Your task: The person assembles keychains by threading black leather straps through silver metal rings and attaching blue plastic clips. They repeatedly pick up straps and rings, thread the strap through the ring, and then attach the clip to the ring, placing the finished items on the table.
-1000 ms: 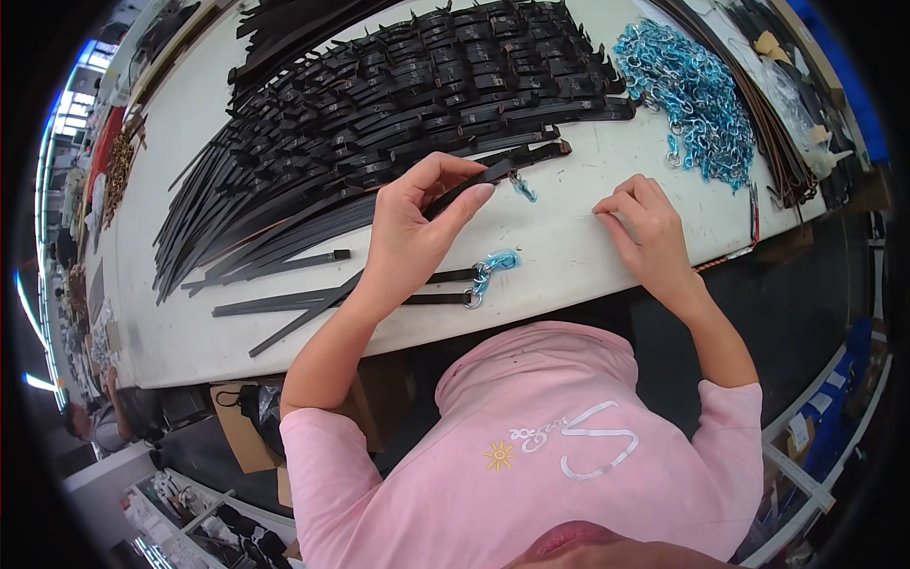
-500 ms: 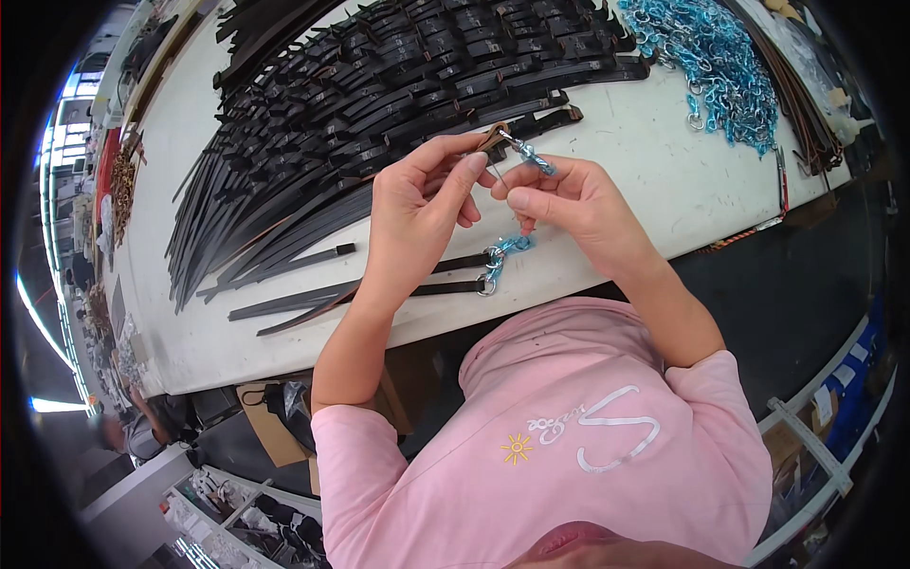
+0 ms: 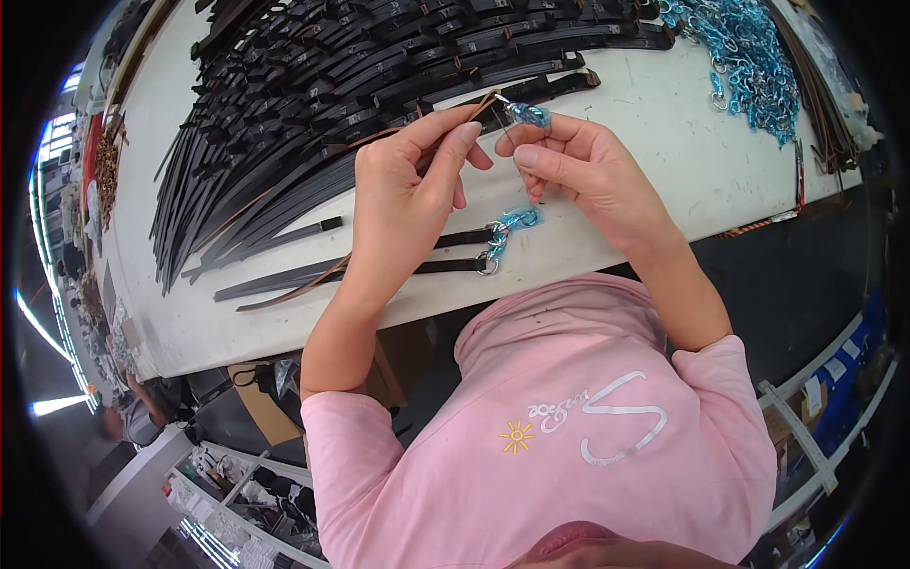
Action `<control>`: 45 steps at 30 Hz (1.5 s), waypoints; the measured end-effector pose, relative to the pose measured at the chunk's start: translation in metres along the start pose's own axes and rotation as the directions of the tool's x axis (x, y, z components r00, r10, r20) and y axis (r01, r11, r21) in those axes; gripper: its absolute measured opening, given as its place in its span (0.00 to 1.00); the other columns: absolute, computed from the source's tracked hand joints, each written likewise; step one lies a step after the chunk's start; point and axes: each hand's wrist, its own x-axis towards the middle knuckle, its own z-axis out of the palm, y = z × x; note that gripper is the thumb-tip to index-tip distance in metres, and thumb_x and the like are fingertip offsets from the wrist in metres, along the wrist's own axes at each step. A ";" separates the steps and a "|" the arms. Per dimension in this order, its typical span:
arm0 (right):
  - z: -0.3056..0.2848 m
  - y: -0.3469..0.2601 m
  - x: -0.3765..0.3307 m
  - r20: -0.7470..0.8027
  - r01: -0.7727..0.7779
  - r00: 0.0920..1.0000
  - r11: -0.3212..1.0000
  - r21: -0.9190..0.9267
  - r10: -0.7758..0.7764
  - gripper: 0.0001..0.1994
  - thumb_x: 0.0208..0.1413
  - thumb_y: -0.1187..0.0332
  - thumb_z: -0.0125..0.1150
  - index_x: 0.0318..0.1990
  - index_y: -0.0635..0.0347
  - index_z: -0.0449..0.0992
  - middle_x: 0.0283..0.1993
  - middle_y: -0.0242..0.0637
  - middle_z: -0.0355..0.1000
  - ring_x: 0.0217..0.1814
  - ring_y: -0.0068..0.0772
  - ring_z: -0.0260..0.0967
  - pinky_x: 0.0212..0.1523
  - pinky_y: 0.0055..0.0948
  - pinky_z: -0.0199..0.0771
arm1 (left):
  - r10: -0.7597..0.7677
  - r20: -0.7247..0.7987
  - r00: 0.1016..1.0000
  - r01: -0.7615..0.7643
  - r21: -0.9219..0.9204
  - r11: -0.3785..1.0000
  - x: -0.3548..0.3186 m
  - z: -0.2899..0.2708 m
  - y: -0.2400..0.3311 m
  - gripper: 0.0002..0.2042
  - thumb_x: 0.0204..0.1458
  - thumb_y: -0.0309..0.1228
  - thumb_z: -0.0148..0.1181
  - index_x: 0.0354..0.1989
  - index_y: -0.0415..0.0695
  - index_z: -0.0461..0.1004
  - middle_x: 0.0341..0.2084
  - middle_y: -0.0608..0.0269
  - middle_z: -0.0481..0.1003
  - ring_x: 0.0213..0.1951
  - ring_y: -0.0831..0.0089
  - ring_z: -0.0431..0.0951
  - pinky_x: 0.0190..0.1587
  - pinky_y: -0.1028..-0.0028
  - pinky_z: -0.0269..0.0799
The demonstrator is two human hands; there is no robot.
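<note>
Over the table, my left hand (image 3: 403, 180) pinches a leather strap (image 3: 485, 100) near its folded end, brown on the side that shows. From that fold hangs a short chain (image 3: 528, 115) with a metal ring, wrapped in blue plastic. My right hand (image 3: 597, 180) is just to the right, thumb and fingers closed on a thin, needle-like line (image 3: 506, 130); whether it is a needle or thread is unclear. Below the hands lie two black straps (image 3: 450, 266) joined by metal rings and another blue-wrapped chain (image 3: 517, 219).
A large pile of black straps (image 3: 379, 66) covers the far side of the white table (image 3: 654, 133). At the far right sit a heap of blue-wrapped chains (image 3: 749, 66) and a bundle of brown straps (image 3: 820, 85). A thin red-and-black tool (image 3: 799, 175) lies by the table's right edge.
The view has shifted slightly. My hands have drawn a little apart, and the blue-wrapped chain hangs bunched at the fold rather than stretched toward my right fingers.
</note>
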 end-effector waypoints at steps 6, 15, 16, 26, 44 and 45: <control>0.000 -0.001 0.000 0.018 0.000 1.000 1.000 -0.017 0.000 0.11 0.61 0.66 0.63 0.47 0.62 0.79 0.38 0.26 0.76 0.35 0.14 0.68 0.42 0.18 0.71 | 0.014 0.001 1.000 -0.014 0.025 1.000 -0.001 0.001 -0.002 0.12 0.63 0.26 0.57 0.51 0.35 0.79 0.25 0.63 0.79 0.18 0.87 0.68 0.19 0.86 0.61; -0.004 0.003 0.002 0.020 0.003 1.000 1.000 -0.017 -0.003 0.11 0.62 0.68 0.63 0.48 0.64 0.78 0.45 0.31 0.78 0.35 0.16 0.67 0.41 0.20 0.72 | 0.044 -0.014 0.999 -0.044 0.035 0.998 -0.002 0.002 -0.002 0.12 0.63 0.26 0.57 0.51 0.36 0.79 0.26 0.63 0.80 0.18 0.87 0.68 0.20 0.86 0.61; -0.004 0.003 0.002 0.021 0.005 1.000 1.000 -0.016 -0.005 0.11 0.62 0.68 0.63 0.48 0.64 0.78 0.44 0.31 0.78 0.35 0.16 0.67 0.41 0.20 0.72 | 0.055 -0.016 0.998 -0.055 0.041 0.998 -0.002 0.002 -0.003 0.12 0.63 0.26 0.57 0.52 0.36 0.79 0.26 0.63 0.80 0.18 0.87 0.68 0.20 0.86 0.61; -0.004 0.001 0.001 0.028 0.014 1.000 1.000 -0.014 -0.013 0.12 0.62 0.68 0.63 0.49 0.64 0.78 0.44 0.31 0.78 0.34 0.16 0.67 0.40 0.19 0.71 | 0.095 -0.034 0.995 -0.090 0.115 0.989 -0.003 0.003 -0.002 0.12 0.62 0.26 0.58 0.52 0.38 0.79 0.26 0.65 0.80 0.20 0.87 0.69 0.22 0.85 0.63; -0.014 0.009 -0.025 -0.131 0.212 0.944 0.861 -0.462 -0.302 0.08 0.57 0.70 0.67 0.42 0.63 0.82 0.36 0.27 0.77 0.36 0.15 0.68 0.39 0.19 0.68 | 0.067 0.168 0.984 -0.027 -0.230 0.973 -0.004 0.010 -0.010 0.10 0.58 0.23 0.64 0.47 0.36 0.78 0.35 0.65 0.81 0.32 0.85 0.75 0.36 0.82 0.72; -0.015 0.009 -0.029 -0.142 0.210 0.933 0.819 -0.535 -0.332 0.08 0.56 0.71 0.68 0.42 0.62 0.82 0.35 0.27 0.77 0.36 0.16 0.68 0.38 0.20 0.68 | 0.073 0.181 0.981 -0.026 -0.248 0.968 -0.005 0.014 -0.010 0.09 0.58 0.23 0.63 0.46 0.36 0.77 0.35 0.65 0.81 0.32 0.85 0.75 0.36 0.82 0.72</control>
